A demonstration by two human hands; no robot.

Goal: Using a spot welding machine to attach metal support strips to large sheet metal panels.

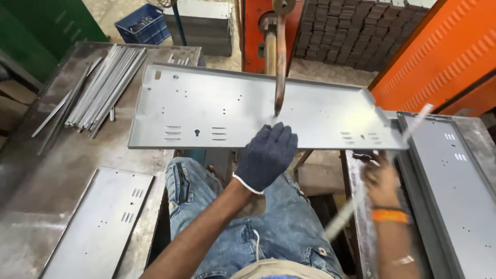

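Far behind the long metal plate (227, 106), to its left, a blue crate (142, 23) holds dark bits (too small to tell what). The plate lies flat in front of the person, its long side running left to right. The gloved left hand (266, 155) presses its near edge, fingers curled over it. At the plate's right end, the bare right hand (381, 181) grips a blurry thin strip (356, 201).
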